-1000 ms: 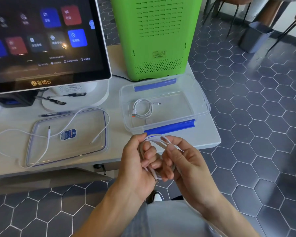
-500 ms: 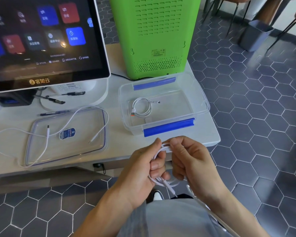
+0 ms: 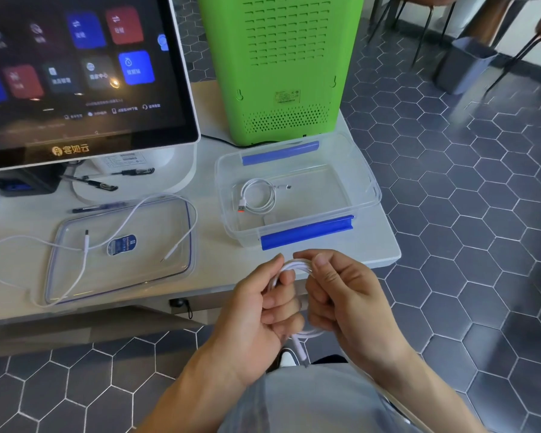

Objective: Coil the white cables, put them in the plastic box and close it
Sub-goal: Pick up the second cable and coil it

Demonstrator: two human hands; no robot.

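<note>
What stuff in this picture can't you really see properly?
- Cable in hands, head view: both the left hand and the right hand cover most of it, so its loops cannot be counted.
- Touchscreen: cut off by the left and top edges; its icons are blurred.
- Label on the green machine: print too small to read.
- Sticker on the lid: too small to read.

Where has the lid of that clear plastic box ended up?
The clear flat lid with the blue seal lies on the white table, left of the open clear plastic box, with a loose white cable draped across it.
</note>
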